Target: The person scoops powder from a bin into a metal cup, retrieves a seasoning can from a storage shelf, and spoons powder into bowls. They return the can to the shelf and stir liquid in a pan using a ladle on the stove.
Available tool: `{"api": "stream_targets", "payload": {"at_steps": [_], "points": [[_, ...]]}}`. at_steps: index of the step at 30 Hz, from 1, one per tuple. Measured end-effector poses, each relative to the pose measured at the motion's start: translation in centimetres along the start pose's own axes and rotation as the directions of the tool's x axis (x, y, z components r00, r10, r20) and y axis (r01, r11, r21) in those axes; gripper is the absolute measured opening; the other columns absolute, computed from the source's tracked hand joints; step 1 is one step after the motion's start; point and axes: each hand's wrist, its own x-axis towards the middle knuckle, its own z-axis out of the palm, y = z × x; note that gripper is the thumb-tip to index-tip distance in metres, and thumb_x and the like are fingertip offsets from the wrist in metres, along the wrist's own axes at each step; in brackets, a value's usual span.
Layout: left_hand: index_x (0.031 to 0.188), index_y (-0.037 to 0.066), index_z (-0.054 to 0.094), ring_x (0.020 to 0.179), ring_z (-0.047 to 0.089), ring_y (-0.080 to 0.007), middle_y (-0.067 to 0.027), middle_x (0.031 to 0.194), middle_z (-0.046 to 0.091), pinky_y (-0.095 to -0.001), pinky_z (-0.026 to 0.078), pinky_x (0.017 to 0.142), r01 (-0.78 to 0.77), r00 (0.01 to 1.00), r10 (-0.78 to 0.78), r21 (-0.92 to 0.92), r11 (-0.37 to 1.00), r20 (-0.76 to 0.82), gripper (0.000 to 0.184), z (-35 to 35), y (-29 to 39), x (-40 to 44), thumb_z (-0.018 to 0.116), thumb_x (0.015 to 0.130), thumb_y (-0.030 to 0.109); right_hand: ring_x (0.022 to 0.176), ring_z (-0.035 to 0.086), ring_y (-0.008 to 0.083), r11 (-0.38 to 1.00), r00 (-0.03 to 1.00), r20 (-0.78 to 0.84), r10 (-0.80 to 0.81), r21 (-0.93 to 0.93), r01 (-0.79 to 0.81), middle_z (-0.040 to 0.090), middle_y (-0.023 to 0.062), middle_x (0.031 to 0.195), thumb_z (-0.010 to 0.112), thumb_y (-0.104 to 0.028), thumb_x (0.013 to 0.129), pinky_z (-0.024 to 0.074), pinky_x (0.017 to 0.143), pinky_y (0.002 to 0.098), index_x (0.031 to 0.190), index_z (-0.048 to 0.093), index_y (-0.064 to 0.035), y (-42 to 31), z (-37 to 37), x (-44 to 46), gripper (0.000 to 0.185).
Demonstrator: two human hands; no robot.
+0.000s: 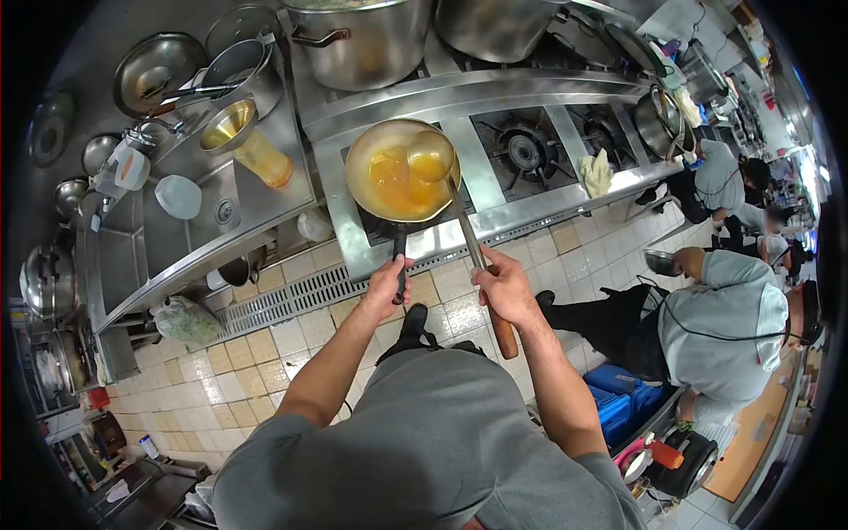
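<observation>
My left hand (387,284) is wrapped around the black handle of a frying pan (360,168), which sits over a burner at the left of the stove. Yellow-orange liquid, looking like beaten egg, lies in the pan. My right hand (506,284) grips the long shaft of a ladle (465,225) just above its wooden end. The ladle's bowl is inside the pan, on its right side, and touches or hangs just over the liquid; I cannot tell which.
Large stockpots (362,49) stand behind the stove. A bare burner (527,152) and a crumpled cloth (596,172) are to the right. On the left steel counter stand a funnel (231,126) in a yellow-stained container and several pans. A co-worker (720,309) holding a bowl stands at right.
</observation>
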Motion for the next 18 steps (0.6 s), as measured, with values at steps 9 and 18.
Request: {"api": "stream_targets", "payload": {"at_steps": [9,18], "points": [[0.121,0.009,0.060,0.049,0.048,-0.0176,-0.0041,0.068,0.054,-0.0352,0.042,0.044,0.005,1.000,-0.005,-0.012,1.000,-0.025,0.043,0.3,-0.1,0.0,0.047,0.109,0.049,0.057,0.061,0.0150,0.953,0.977,-0.118,-0.180,-0.268,0.143,0.065,0.0091,0.075,0.064,-0.008,0.093,0.0507,0.057,0.0318,0.150,0.049,0.0043,0.5,-1.2,0.3,0.060],[0.124,0.009,0.059,0.050,0.047,-0.0172,-0.0043,0.068,0.054,-0.0341,0.040,0.045,0.015,1.000,-0.016,-0.031,0.999,-0.025,0.043,0.2,0.0,-0.2,0.048,0.109,0.048,0.068,0.069,0.0325,0.858,0.961,0.021,-0.275,-0.447,0.255,0.071,0.0198,0.083,0.064,-0.010,0.088,0.0562,0.066,0.0408,0.128,0.063,0.0046,4.1,1.7,7.8,0.042]]}}
